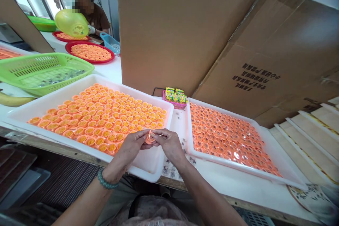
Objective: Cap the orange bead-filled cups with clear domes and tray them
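A small round orange plastic piece (150, 137) is pinched between my two hands over the near right corner of the left white tray (148, 173). My left hand (134, 145), with a green bead bracelet at its wrist, grips the piece's left side, fingers closed. On the other side, the thumb and fingers of my right hand (169, 144) are closed on it too. Whether the right fingertips also hold a smaller part is too small to tell. Orange cups with yellow insides (106, 116) fill much of that tray. Small clear-and-dark parts (172, 169) lie on the table below my right hand.
At right, another white tray (291, 176) holds orange pieces with dark centres. Behind stand a pink basket (177, 105) of yellow-green packets and tall cardboard (164, 31). A green basket (53, 56) and bananas (16, 99) are left. Beyond, a co-worker (97, 17) sits near red trays (112, 56).
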A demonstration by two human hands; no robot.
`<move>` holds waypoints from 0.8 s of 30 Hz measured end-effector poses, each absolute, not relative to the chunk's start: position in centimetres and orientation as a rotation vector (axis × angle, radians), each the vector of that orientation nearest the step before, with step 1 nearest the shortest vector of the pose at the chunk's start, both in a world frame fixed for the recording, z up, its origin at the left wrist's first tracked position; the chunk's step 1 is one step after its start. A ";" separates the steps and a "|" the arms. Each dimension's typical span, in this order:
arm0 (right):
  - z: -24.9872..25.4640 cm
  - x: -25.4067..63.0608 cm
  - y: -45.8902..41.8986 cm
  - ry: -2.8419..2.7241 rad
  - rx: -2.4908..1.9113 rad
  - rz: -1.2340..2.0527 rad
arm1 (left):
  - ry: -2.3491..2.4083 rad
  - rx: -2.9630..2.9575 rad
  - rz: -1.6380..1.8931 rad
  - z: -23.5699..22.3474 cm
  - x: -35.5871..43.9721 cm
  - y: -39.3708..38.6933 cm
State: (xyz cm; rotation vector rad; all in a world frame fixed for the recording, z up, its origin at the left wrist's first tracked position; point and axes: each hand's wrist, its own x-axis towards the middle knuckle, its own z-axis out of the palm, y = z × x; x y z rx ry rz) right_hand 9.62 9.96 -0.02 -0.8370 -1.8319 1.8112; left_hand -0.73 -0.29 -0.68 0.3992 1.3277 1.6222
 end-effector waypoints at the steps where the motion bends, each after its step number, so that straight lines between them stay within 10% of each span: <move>1: 0.1 9.7 9.8 -1.846 -0.821 1.776 | 1.329 0.402 1.619 -0.7 -0.7 -0.3; 24: 0.3 10.8 10.7 -1.894 -0.843 1.784 | 1.278 0.526 1.664 0.7 -0.1 -1.2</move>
